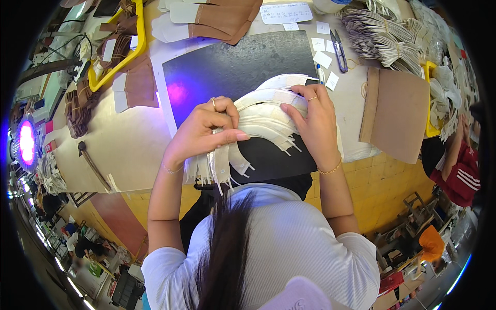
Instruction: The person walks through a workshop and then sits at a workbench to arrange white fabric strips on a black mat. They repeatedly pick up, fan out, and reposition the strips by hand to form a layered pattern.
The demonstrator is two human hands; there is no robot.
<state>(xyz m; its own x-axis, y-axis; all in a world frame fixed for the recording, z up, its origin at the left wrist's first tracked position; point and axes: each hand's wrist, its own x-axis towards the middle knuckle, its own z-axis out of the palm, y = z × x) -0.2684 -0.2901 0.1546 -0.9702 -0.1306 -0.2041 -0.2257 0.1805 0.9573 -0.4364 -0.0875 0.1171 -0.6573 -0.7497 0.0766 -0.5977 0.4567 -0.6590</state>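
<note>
A fanned stack of curved white strips [271, 130] with slit, frayed-looking ends lies on a black mat [227, 64] in front of me. My left hand [209, 126] is closed over the left part of the stack, its thumb and fingers pinching the strips; several ends hang down beneath it near the table edge. At the right part, my right hand [318, 113] has its thumb lying on the strips and its fingers at their upper edge. How many strips each hand grips is hidden. Just beyond the right hand is a white and blue pen [320, 74].
Thread snips [339, 50] lie among small paper slips. Bundled pale strips [385, 39] and a tan panel [397, 113] are at right; brown panels [219, 23] lie at the back. At left stands a yellow-rimmed tray [139, 41]. A person in red [460, 170] sits far right.
</note>
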